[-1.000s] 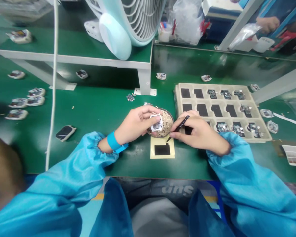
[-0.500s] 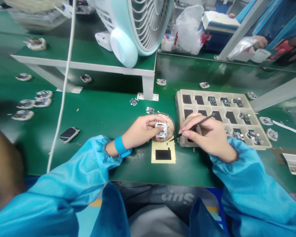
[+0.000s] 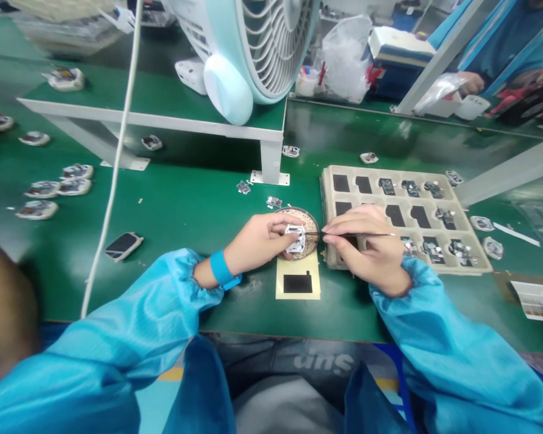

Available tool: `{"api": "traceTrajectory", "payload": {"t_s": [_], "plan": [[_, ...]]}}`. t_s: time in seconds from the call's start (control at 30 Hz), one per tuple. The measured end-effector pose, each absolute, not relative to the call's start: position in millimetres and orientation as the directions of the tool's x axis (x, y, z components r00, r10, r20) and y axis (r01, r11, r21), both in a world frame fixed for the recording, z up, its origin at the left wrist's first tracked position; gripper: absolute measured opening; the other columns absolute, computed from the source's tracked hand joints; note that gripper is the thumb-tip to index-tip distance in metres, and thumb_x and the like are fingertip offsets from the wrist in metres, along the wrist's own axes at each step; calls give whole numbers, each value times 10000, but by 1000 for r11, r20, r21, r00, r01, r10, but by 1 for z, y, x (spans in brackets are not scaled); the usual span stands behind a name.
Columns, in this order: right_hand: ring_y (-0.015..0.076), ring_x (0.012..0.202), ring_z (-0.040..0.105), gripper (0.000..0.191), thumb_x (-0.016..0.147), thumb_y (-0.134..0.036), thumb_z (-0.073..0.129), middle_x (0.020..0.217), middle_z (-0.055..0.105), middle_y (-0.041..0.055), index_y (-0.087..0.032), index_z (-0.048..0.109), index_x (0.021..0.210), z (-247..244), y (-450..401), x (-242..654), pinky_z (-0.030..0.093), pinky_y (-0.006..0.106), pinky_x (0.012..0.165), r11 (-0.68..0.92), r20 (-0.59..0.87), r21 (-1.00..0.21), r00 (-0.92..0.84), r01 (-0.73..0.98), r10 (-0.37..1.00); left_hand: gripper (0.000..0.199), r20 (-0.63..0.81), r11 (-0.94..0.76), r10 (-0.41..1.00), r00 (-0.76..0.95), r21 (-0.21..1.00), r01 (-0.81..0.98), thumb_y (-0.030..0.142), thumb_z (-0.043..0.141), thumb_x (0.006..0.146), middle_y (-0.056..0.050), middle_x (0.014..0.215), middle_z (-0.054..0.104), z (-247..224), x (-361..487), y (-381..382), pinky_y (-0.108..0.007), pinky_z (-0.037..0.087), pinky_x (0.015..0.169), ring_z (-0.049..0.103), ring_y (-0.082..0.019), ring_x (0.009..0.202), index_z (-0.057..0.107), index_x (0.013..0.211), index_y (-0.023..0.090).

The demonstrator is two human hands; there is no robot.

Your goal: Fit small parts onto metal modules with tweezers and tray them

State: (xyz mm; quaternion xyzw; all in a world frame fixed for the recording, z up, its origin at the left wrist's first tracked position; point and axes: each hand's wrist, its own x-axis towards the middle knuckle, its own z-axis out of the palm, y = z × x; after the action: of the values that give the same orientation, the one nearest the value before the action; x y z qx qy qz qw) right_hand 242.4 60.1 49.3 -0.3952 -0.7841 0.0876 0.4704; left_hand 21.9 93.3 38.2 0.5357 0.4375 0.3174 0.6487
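Note:
My left hand point(image 3: 265, 241) is closed on a small white plastic device frame point(image 3: 295, 239), gripped between thumb and fingers above a round tan disc point(image 3: 311, 246). Pinched in my right hand point(image 3: 366, 244) is a pair of dark tweezers point(image 3: 353, 234), held nearly level. Their tip reaches the right side of the frame; whether it grips a small part there I cannot tell. Just below the disc lies a pale yellow sheet point(image 3: 317, 288) with a black rectangular sticker point(image 3: 297, 283) on it.
Right of the disc stands a beige compartment tray point(image 3: 473, 265) with black pieces and circuit boards. Several white device housings point(image 3: 75, 186) lie at left, near a dark-screened one point(image 3: 124, 246). A fan point(image 3: 228, 90) stands on a raised shelf; a white cable point(image 3: 113, 193) crosses the left side. Another person's arm point(image 3: 4, 301) shows at far left.
My right hand has brought the tweezers from above the yellow sheet up and left to the white frame, turning them level. My left hand holds still. The other person's hand has shifted at far left.

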Motion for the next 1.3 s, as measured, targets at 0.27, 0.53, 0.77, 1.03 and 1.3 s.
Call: {"api": "traceTrajectory", "payload": {"t_s": [0.27, 0.53, 0.77, 1.03, 1.3], "plan": [[250, 840, 707, 78, 877, -234, 752, 889, 804, 14, -303, 731, 905, 48, 61, 242, 530, 482, 830, 667, 660, -496, -257, 556, 706, 195, -217, 216, 882, 419, 975, 52, 116, 730, 812, -39, 792, 766, 38, 22, 93, -220, 580, 474, 673, -130, 542, 725, 1006, 139], [255, 827, 709, 105, 849, -204, 771, 873, 787, 41, -274, 720, 908, 46, 61, 245, 541, 491, 841, 668, 659, -544, -234, 507, 715, 220, -172, 150, 895, 412, 985, 85, 142, 725, 832, -45, 762, 765, 37, 20, 94, -209, 561, 463, 673, -137, 566, 756, 1049, 131], [240, 821, 692, 67, 853, -217, 777, 852, 774, 44, -249, 730, 889, 46, 63, 244, 542, 470, 832, 646, 633, -576, -227, 501, 740, 287, -96, 38, 903, 419, 989, 144, 140, 688, 845, -96, 956, 792, 37, 17, 93, -212, 604, 653, 735, -157, 761, 754, 1121, 96], [229, 841, 685, 77, 849, -211, 796, 858, 769, 47, -236, 739, 894, 46, 63, 243, 528, 458, 855, 612, 592, -628, -216, 481, 776, 355, -56, 12, 894, 445, 995, 100, 221, 737, 831, -119, 1074, 780, 21, 15, 94, -283, 631, 726, 759, -209, 854, 741, 1172, 123], [200, 893, 732, 47, 886, -225, 758, 930, 749, 47, -219, 712, 879, 48, 71, 252, 592, 385, 839, 411, 360, -898, -275, 159, 892, 309, -119, 109, 891, 437, 993, 48, 213, 671, 904, -99, 970, 773, 40, 15, 95, -167, 532, 488, 661, -102, 609, 733, 1187, 106]]}}
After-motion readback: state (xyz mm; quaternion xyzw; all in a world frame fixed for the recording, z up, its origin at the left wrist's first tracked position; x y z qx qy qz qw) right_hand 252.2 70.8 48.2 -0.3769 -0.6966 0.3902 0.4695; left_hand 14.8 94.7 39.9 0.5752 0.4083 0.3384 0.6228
